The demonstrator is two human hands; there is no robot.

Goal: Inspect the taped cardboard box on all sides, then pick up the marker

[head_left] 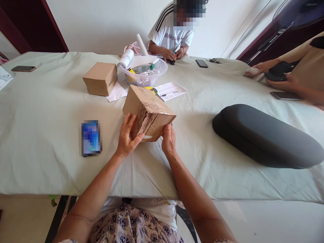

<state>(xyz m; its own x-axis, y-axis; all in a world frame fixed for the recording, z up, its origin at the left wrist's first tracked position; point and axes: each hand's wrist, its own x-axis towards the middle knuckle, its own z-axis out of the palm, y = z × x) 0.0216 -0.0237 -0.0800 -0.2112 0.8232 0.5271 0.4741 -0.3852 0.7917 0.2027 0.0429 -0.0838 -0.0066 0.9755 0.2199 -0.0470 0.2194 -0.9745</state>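
Note:
A brown cardboard box [148, 109] wrapped in clear tape is tilted up off the pale cloth-covered table [50, 152], in front of me. My left hand [126, 138] grips its near left face, fingers spread against the cardboard. At the box's near right corner my right hand [168, 140] holds it with the fingers curled under the edge. A small white label shows on the box's underside between my hands.
A second cardboard box [100, 78] sits further back, next to a clear plastic bowl [146, 75] of items and printed papers [170, 90]. A phone [91, 137] lies at left, a long dark case [265, 136] at right. Two other people work at the far side and right edge.

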